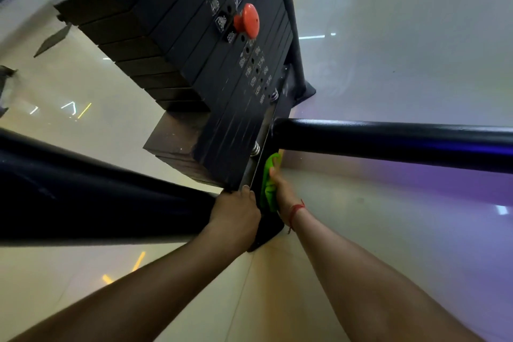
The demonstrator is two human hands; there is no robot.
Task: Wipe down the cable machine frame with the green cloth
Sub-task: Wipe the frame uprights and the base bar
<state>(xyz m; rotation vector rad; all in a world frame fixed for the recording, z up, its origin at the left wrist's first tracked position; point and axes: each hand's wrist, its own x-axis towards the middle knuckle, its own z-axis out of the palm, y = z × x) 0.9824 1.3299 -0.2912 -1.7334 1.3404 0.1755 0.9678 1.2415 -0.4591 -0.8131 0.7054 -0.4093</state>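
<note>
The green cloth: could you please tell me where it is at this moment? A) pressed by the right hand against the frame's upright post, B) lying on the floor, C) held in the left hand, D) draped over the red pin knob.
A: the right hand presses the green cloth against the dark upright post, while the left hand holds the frame nearby.

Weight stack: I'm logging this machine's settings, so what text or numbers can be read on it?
"22lbs" on the top visible plate of the weight stack.
"33lbs" on the plate below it.
Remaining plate labels, including those beside the red selector pin: white figures, too blurred to read.
</note>
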